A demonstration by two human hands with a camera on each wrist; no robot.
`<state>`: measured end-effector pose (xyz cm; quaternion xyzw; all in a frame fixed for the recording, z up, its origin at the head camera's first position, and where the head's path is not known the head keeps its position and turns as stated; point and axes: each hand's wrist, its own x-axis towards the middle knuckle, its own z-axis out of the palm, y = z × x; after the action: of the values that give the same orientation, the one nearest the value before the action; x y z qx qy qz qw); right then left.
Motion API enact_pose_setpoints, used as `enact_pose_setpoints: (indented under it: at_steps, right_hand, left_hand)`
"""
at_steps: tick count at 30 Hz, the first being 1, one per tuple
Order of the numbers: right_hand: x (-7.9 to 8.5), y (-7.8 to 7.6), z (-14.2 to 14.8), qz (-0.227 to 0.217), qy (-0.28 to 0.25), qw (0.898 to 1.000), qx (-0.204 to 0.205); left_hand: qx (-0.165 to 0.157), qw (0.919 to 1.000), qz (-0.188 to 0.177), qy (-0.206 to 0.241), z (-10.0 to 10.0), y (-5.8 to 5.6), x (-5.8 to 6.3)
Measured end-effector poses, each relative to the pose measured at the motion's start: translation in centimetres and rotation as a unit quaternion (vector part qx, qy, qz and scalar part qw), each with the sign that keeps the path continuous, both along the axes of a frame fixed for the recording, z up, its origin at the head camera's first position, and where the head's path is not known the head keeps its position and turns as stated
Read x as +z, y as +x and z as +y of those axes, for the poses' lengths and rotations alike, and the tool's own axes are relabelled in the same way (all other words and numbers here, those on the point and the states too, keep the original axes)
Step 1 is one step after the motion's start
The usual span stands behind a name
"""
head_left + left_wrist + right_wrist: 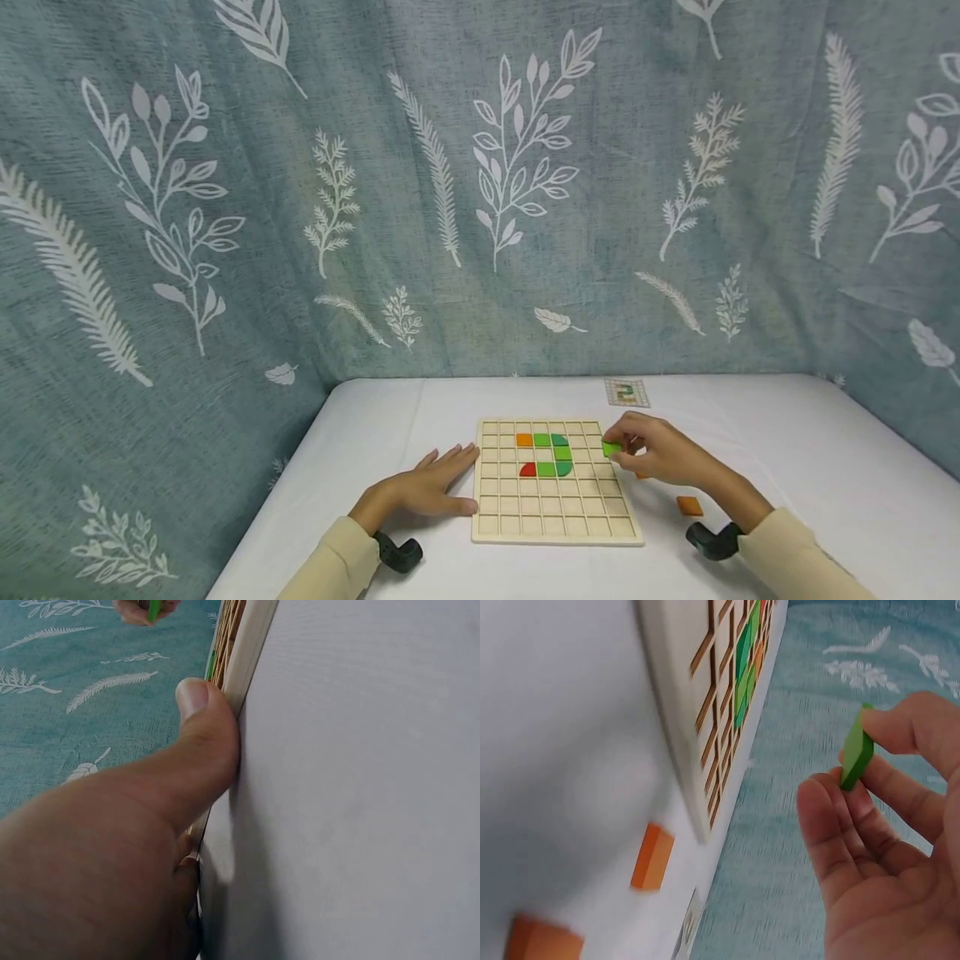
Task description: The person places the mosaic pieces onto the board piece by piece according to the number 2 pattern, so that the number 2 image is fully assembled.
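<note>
The right hand (662,452) pinched a green tile (856,756); the splayed left hand (429,487) touched the grid board (555,525). Neat seating likely required squaring the tile before release.

A flat light-green tile (857,750) is held tilted in the air, pinched by the right hand (660,450), near the right edge of a pale wooden grid board (555,526). The board lies flat, the left hand (426,486) touching its left edge; its cells hold an orange square (524,440), three light-green squares (562,454), two darker green rounded pieces (564,469) and a red rounded piece (528,470)
</note>
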<state>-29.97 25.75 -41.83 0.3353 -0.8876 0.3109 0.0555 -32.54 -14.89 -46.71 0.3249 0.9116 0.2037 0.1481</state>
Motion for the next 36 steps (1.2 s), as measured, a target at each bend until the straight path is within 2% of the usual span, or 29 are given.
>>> enact_pose_setpoints:
  at_steps: [4,10,17,26,30,36]
  right_hand:
    - [-0.1,-0.3,-1.2,0.002,-0.01,1.0,0.011]
    - [-0.9,-0.7,-2.8,-0.022,-0.013,1.0,0.017]
    - [-1.4,-1.3,-4.3,-0.029,-0.025,0.998,0.048]
    - [-1.3,-2.1,-5.8,-0.035,-0.008,0.997,0.065]
    - [-1.6,-2.4,-6.4,-0.045,0.005,0.996,0.078]
    - [-2.2,-2.6,-7.5,-0.06,0.017,0.995,0.074]
  left_hand:
    - [0.001,1.0,-0.003,0.0,0.0,0.0,-0.1]
    - [-0.001,0.9999,-0.01,0.002,0.2,0.0,-0.2]
    - [0.002,0.9999,-0.011,-0.002,0.2,-0.2,-0.3]
    - [0.0,1.0,-0.005,-0.002,0.1,-0.3,0.0]
    - [0.004,1.0,-0.006,0.002,0.1,-0.3,0.1]
    - [0.009,1.0,-0.004,-0.001,0.1,-0.3,-0.1]
